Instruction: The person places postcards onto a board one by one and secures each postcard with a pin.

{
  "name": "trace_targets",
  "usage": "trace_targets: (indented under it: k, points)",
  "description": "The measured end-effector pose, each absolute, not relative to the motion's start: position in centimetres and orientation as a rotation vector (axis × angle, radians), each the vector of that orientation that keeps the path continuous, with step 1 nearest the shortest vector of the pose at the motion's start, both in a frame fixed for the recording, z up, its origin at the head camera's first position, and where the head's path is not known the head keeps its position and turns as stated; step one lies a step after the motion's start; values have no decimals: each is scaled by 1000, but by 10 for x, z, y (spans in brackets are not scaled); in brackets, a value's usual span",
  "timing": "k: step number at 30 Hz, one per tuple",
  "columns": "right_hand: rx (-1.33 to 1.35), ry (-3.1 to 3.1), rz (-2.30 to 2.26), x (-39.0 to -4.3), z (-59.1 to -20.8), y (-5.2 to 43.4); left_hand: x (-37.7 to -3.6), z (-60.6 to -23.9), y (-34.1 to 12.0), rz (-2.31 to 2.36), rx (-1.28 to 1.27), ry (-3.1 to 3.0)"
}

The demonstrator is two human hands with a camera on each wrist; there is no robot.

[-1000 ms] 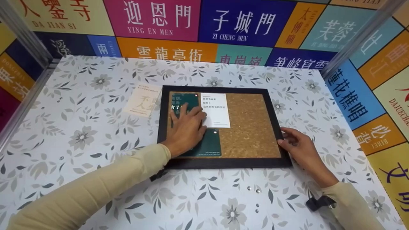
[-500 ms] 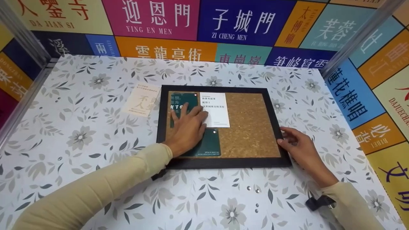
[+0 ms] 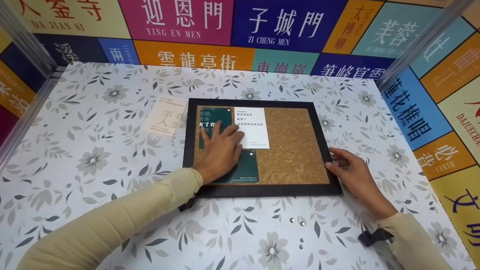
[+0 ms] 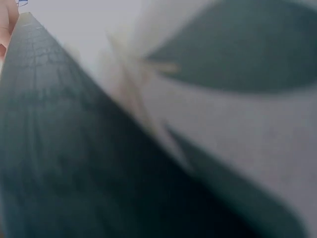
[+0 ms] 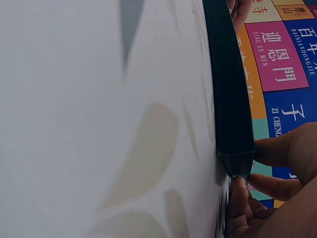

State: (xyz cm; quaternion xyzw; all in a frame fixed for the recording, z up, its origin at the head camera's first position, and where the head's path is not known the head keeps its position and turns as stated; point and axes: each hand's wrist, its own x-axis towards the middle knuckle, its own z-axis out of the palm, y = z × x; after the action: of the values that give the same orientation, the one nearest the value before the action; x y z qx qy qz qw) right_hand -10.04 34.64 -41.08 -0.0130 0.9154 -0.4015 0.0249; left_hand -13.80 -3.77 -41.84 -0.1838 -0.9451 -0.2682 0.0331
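A black-framed cork board (image 3: 292, 150) lies flat on the floral table. On it are a dark green card (image 3: 210, 120) at the upper left, a white card (image 3: 252, 127) beside it and a second dark green card (image 3: 243, 170) below. My left hand (image 3: 221, 148) lies flat on the cards, fingers straight, fingertips on the upper green card and the white card's edge. My right hand (image 3: 352, 174) rests against the frame's right edge (image 5: 230, 99), fingers touching its lower right corner. The left wrist view is a blur of frame and tablecloth.
A cream card (image 3: 165, 119) lies on the table left of the board. Several small silver pins (image 3: 300, 225) lie near the front, right of centre. Colourful sign panels (image 3: 225, 33) wall in the table at the back and both sides.
Hardly anything moved: both hands stay where they were. The view shifted slightly, and more of the upper green card's white lettering shows beside my left fingertips.
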Motion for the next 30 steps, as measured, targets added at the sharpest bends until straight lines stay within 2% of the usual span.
trace_targets:
  k: [11,21,30]
  points:
    - [-39,2833,-1258,-99,-408,346,-138,-419,-38,-841,-544,-2917]
    - [-65,2961,-1257,-83,-403,336,-138,-420,-38,-865,-532,-2910]
    - [-340,3147,-1229,-63,-401,321,-138,-421,-37,-853,-520,-2913]
